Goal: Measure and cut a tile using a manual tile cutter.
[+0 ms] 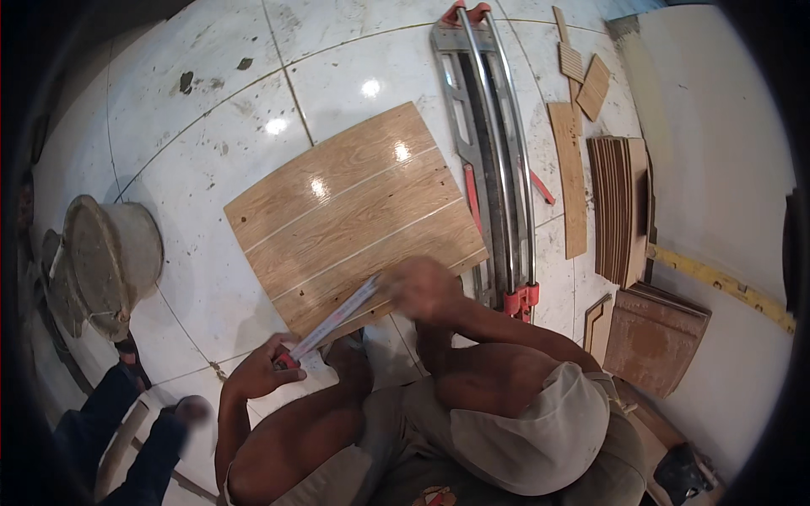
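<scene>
My left hand (263,369) is closed round the red case of a tape measure (289,361). Its pale blade (337,316) is pulled out and slants up to the right across the near edge of a wood-look tile (354,202). At the blade's far end is my right hand (419,289), blurred by motion, its fingers bunched where the blade meets them. The tile lies on the floor, with light lines dividing it into plank-like strips.
Right of the tile stands a manual tile cutter (498,160) with twin steel rails. Beyond it lie cut tile strips (567,181), a tile stack (618,211), a brown tile (656,341) and a yellow level (721,282). At left are a dirty bucket (126,253) and another person's legs (101,422).
</scene>
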`<state>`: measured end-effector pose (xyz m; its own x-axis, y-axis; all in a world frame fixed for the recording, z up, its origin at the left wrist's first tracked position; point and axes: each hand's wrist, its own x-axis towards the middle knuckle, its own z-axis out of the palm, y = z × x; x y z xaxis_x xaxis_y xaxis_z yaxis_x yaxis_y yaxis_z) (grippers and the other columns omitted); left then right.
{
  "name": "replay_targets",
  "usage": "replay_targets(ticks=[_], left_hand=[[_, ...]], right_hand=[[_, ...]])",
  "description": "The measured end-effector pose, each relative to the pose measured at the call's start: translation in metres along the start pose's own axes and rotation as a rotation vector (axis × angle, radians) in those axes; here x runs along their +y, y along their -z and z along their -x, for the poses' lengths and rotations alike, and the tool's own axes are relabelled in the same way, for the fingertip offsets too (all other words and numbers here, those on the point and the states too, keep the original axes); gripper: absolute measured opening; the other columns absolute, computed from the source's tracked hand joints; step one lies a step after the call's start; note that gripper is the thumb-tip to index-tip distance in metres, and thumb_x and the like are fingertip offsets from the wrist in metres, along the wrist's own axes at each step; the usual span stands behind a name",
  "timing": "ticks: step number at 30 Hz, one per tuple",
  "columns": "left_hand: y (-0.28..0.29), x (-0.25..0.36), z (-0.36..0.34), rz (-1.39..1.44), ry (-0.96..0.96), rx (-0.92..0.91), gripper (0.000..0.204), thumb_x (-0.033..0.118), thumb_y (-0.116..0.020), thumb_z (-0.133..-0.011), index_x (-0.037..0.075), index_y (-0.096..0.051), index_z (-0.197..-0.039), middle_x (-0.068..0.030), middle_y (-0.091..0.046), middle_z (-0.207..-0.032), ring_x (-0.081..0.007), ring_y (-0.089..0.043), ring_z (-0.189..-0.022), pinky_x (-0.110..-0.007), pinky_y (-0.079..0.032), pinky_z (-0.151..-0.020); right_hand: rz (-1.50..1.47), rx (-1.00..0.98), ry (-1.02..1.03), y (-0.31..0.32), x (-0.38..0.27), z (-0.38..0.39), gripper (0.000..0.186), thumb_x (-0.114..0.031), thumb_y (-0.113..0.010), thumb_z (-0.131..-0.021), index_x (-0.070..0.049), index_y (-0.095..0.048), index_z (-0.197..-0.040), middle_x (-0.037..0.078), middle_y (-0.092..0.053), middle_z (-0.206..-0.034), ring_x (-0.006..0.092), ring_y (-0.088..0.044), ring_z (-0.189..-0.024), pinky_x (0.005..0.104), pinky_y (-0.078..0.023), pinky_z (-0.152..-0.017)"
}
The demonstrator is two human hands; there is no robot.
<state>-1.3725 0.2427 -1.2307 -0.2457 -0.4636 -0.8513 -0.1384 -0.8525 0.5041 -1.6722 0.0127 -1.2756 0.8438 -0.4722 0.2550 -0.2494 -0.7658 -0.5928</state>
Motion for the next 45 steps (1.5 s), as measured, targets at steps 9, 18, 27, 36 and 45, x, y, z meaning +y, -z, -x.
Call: replay_targets(ticks=[9, 18, 27, 36, 45], left_hand=[[0.003, -0.039, -0.012, -0.400, -0.018, 0.800, 0.109, 0.026, -0.089, -0.069, 0.002, -0.025, -0.154, -0.0148, -0.060, -0.099, -0.0272, -0.060, -0.084, -0.038, -0.050, -0.074], [-0.047, -0.035, -0.102, 0.242, -0.409, 0.915, 0.062, 0.044, -0.062, -0.097, -0.005, -0.050, -0.132, -0.0188, -0.061, -0.124, -0.0299, -0.061, -0.110, -0.040, -0.046, -0.098], [-0.035, -0.017, -0.131, 0.814, -0.282, 0.694, 0.067, 0.055, -0.050, -0.101, -0.005, -0.049, -0.131, -0.0167, -0.066, -0.113, -0.0258, -0.067, -0.099, -0.041, -0.055, -0.086], [0.005, 0.004, -0.128, 0.720, -0.402, 0.732, 0.067, 0.052, -0.051, -0.101, -0.007, -0.049, -0.132, -0.0158, -0.064, -0.116, -0.0237, -0.065, -0.099, -0.038, -0.052, -0.090], [0.045, 0.056, -0.150, 0.627, -0.333, 0.666, 0.071, 0.057, -0.046, -0.102, -0.007, -0.050, -0.133, -0.0168, -0.063, -0.121, -0.0253, -0.064, -0.105, -0.039, -0.052, -0.093]], right_hand=[[-1.067, -0.725, -1.026, 0.064, 0.004, 0.072, 0.031, -0.032, -0.069, -0.093, -0.003, -0.066, -0.083, 0.012, -0.060, -0.077, 0.0261, -0.063, -0.079, 0.0365, -0.049, -0.069], [0.048, 0.326, -0.796, 0.120, 0.069, 0.019, 0.021, -0.021, -0.064, -0.093, -0.001, -0.067, -0.098, 0.017, -0.067, -0.092, 0.0296, -0.065, -0.082, 0.0383, -0.052, -0.073], [0.164, 0.018, -0.770, 0.039, 0.048, 0.040, 0.061, -0.038, -0.066, -0.091, 0.005, -0.052, -0.133, 0.025, -0.061, -0.118, 0.0396, -0.058, -0.111, 0.0462, -0.047, -0.096], [-0.137, 0.016, -1.041, 0.047, 0.036, 0.020, 0.091, -0.050, -0.066, -0.089, 0.013, -0.031, -0.145, 0.035, -0.045, -0.135, 0.0472, -0.046, -0.125, 0.0479, -0.036, -0.109], [0.001, -0.008, -1.001, 0.047, 0.028, 0.020, 0.098, -0.049, -0.066, -0.089, 0.016, -0.021, -0.148, 0.039, -0.021, -0.152, 0.0519, -0.025, -0.141, 0.0520, -0.018, -0.119]])
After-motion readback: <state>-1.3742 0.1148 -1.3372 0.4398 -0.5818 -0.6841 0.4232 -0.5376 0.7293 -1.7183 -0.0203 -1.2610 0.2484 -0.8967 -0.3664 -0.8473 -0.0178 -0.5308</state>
